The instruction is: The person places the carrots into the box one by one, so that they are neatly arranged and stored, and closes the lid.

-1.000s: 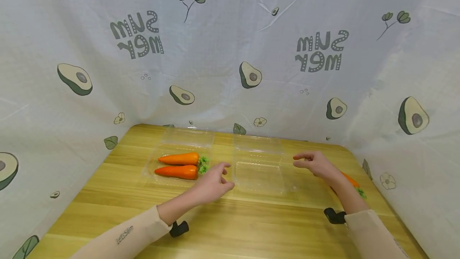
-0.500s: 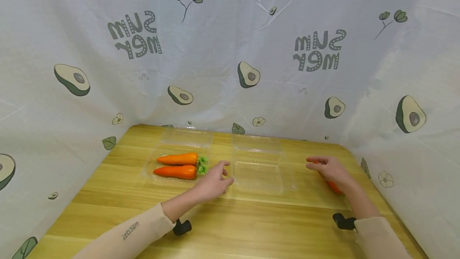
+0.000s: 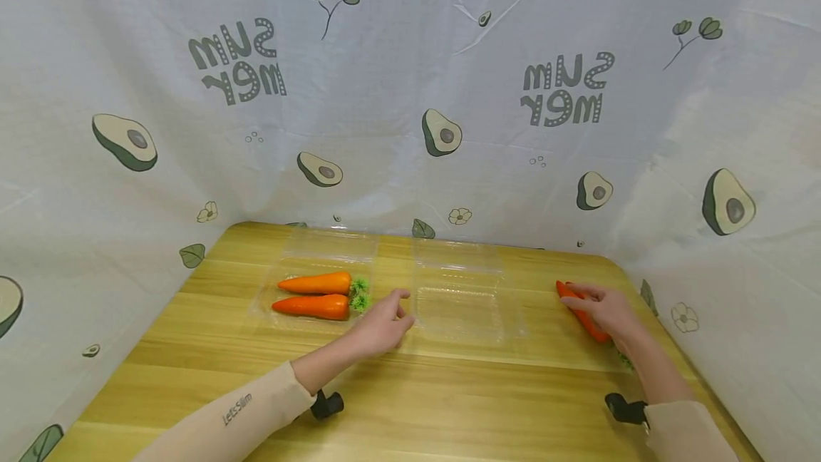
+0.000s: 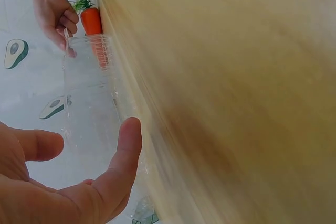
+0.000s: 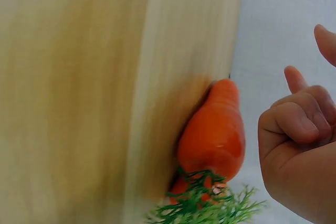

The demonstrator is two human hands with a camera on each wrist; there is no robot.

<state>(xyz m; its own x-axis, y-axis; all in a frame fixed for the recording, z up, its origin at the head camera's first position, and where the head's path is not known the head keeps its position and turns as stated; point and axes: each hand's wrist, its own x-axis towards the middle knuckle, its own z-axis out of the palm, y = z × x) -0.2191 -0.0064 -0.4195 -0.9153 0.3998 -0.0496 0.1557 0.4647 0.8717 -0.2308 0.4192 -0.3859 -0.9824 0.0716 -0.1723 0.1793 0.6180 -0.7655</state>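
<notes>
Between two clear plastic clamshell boxes, my left hand [image 3: 383, 323] hovers near the left edge of the right-hand box [image 3: 458, 312]. Its thumb and forefinger are spread with nothing between them, as the left wrist view shows. My right hand [image 3: 609, 312] is over an orange carrot [image 3: 585, 318] with green leafy tops at the table's right. In the right wrist view, thumb and forefinger reach out apart, the other fingers fold in, and a gap shows between the hand and the carrot [image 5: 215, 135]. Part of another orange piece [image 5: 179, 190] peeks out beneath it.
Two carrots [image 3: 314, 306] lie side by side in the left clamshell box [image 3: 259, 301], leafy ends to the right. Both boxes have their lids folded back. A white avocado-print cloth [image 3: 385, 91] hangs behind the wooden table [image 3: 449, 405].
My right hand has moved right, from beside the right-hand box to over the carrot. My left hand has stayed almost still. The carrots in the left box have not moved.
</notes>
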